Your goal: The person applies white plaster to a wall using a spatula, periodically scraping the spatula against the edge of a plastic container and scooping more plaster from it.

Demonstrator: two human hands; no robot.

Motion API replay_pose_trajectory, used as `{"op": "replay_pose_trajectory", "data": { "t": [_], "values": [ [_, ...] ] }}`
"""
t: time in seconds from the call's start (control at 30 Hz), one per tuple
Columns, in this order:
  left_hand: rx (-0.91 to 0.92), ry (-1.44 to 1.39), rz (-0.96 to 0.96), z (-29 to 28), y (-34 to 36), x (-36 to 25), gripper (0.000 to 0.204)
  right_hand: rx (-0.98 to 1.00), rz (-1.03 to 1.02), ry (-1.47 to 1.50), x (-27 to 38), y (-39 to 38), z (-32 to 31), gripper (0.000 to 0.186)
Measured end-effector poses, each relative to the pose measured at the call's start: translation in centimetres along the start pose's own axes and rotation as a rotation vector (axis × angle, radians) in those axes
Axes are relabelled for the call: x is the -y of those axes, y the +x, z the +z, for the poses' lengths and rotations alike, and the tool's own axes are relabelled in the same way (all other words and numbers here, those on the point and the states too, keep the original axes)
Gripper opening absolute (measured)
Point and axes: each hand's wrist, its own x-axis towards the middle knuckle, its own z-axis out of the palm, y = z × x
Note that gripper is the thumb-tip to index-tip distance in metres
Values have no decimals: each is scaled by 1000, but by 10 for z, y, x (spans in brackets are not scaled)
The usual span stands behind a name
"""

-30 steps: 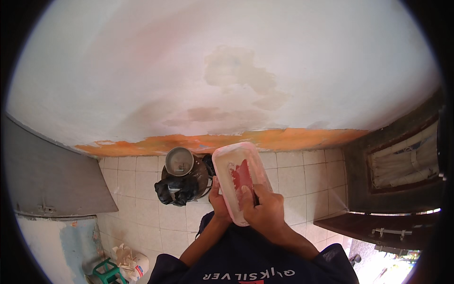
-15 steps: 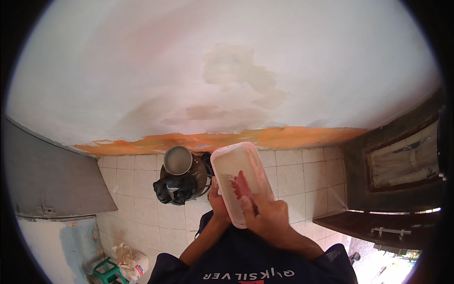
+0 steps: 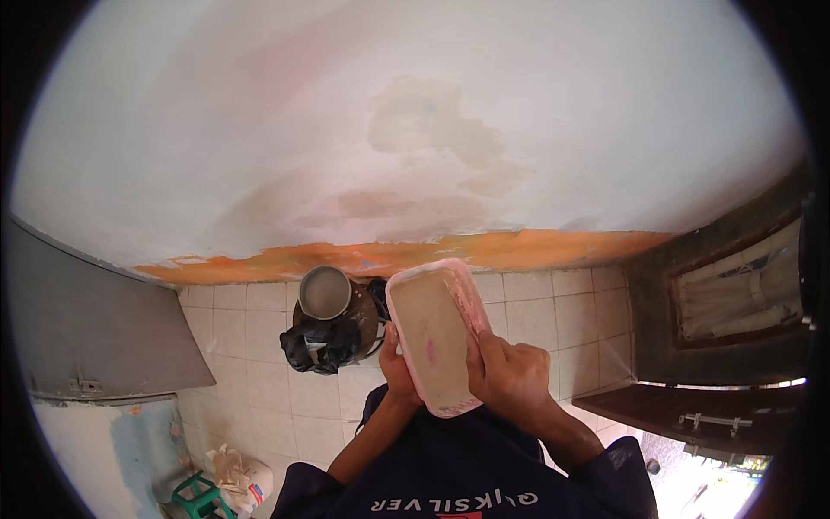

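My left hand (image 3: 399,372) grips the left side of a pink rectangular plastic tray (image 3: 396,303), which has a grey-beige paste (image 3: 428,307) spread inside and a small reddish patch showing in it. My right hand (image 3: 506,372) is closed around a scraper, mostly hidden by the fingers and lying along the tray's right inner side. The tray is held in front of my dark shirt (image 3: 432,458), above the floor.
A patched white wall (image 3: 259,104) with an orange lower band stands ahead. A round grey pot (image 3: 325,292) and black plastic bag (image 3: 320,346) rest on a low stand. A grey panel (image 3: 104,303) and green stool (image 3: 199,497) are left; a dark wooden door (image 3: 657,415) is right.
My right hand has moved rightward toward the tray's side with the scraper. The beige paste now covers most of the red area that showed in the tray's middle. My left hand stays put.
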Motion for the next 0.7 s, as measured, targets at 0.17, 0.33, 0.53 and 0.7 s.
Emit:
{"op": "replay_pose_trajectory", "data": {
  "t": [0.17, 0.33, 0.53, 0.7],
  "values": [
    [46, -21, 18, -1, 0, -1, 56, 60, 201, 147, 12, -12, -5, 15],
    [-19, -18, -27, -3, -7, -3, 55, 16, 243, 243, 15, -22, 4, 12],
    [20, -28, -20, -1, -4, 4, 54, 32, 270, 306, 17, -28, 4, 13],
    [-23, -10, 3, -15, -8, 6, 52, 57, 277, 353, 34, -31, 6, 11]
  ]
}}
